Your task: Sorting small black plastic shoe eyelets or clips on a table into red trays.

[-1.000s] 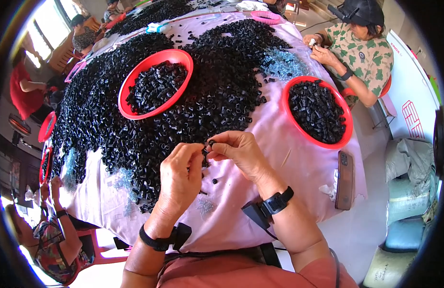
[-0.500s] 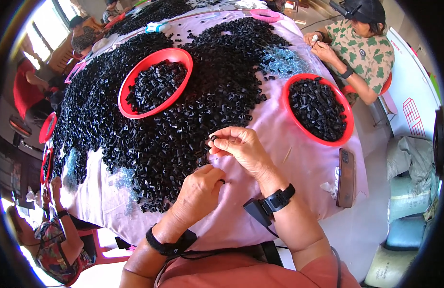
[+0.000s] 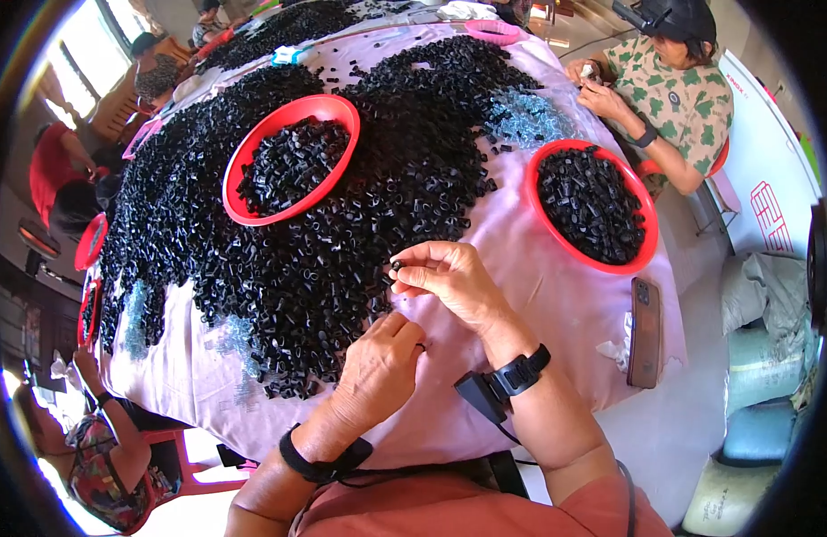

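Observation:
My right hand [image 3: 449,279] pinches a small black plastic part [image 3: 396,266] between thumb and forefinger, just above the near right edge of the heap. Below and to its left, my left hand [image 3: 382,365] is closed with the knuckles up. A dark bit shows at that hand's right side, mostly hidden by the fingers, so I cannot make out what it is. A big heap of small black plastic parts [image 3: 288,277], many of them short and tubular, covers much of the table beyond my hands. The two hands are apart from each other.
A red basin [image 3: 345,170] of black parts sits on the heap; another red basin [image 3: 648,242] stands at the right. Near it lie a phone [image 3: 644,333] and crumpled tissue [image 3: 613,352]. Clear bluish scraps [image 3: 530,116] are at the back. Other people work around the pink-covered table [image 3: 512,349].
My left hand has shifted slightly right and down, with its wrist turned a little. The right hand keeps its pinch on the black part, nearly in place.

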The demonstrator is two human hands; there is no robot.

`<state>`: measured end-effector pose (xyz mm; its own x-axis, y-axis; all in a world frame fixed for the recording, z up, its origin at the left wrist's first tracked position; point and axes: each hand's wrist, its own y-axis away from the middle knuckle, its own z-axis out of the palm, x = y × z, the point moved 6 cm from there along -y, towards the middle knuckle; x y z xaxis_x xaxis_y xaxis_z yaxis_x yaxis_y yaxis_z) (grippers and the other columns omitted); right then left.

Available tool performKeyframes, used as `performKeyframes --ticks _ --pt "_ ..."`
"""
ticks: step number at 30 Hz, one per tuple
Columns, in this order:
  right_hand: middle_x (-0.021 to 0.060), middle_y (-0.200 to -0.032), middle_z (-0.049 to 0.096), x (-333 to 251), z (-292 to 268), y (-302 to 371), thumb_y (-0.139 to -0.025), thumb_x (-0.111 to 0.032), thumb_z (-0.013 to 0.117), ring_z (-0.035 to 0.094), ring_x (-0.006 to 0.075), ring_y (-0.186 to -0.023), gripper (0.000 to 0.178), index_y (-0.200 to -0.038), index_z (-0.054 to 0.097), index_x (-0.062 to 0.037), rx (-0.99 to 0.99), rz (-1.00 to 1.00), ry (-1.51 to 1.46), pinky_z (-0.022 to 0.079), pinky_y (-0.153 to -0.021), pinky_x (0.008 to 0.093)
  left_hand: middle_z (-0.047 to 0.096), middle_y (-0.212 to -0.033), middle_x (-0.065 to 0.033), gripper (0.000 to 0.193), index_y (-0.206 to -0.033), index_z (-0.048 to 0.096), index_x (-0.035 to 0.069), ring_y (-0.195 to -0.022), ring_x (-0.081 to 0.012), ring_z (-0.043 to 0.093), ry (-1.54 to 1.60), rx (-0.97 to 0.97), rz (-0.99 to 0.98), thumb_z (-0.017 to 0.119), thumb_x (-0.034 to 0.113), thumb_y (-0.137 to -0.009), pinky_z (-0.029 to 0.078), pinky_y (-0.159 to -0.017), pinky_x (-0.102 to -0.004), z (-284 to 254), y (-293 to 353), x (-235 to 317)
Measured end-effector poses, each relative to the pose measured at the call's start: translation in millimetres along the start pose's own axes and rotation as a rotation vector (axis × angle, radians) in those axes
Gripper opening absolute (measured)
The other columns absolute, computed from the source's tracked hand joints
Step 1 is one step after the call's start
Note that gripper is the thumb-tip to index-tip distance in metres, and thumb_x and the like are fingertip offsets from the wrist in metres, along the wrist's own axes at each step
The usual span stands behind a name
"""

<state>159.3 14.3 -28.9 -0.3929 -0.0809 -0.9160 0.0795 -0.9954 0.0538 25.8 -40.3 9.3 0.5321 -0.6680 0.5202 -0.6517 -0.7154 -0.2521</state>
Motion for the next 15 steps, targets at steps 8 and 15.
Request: performKeyframes --ticks 8,15 --pt "0.0086 -0.09 0.074 3 2 -1 -0.088 -0.006 0.076 0.073 0.015 -0.08 0.02 -0.107 0.072 0.0008 -0.05 0.003 0.033 0.06 -0.074 0.0269 0.066 -0.084 -0.0151 0.01 -0.098 0.063 -0.002 -0.076 -0.0247 0.068 0.219 0.137 -0.161 0.058 -0.003 -0.09 0.054 -0.069 -0.0339 -35 -11 -22" --pt "0.0077 -0.087 0.075 7 7 2 -0.089 -0.009 0.076 0.072 0.0126 -0.077 0.016 -0.102 0.073 -0.0008 -0.135 0.017 -0.019 0.059 -0.071 0.0251 0.067 -0.088 -0.0135 0.011 -0.1 0.065 -0.002 -0.077 -0.0237 0.069 0.142 0.322 -0.146 0.06 -0.002 -0.089 0.054 -0.071 -0.0331 -68 -36 -19"
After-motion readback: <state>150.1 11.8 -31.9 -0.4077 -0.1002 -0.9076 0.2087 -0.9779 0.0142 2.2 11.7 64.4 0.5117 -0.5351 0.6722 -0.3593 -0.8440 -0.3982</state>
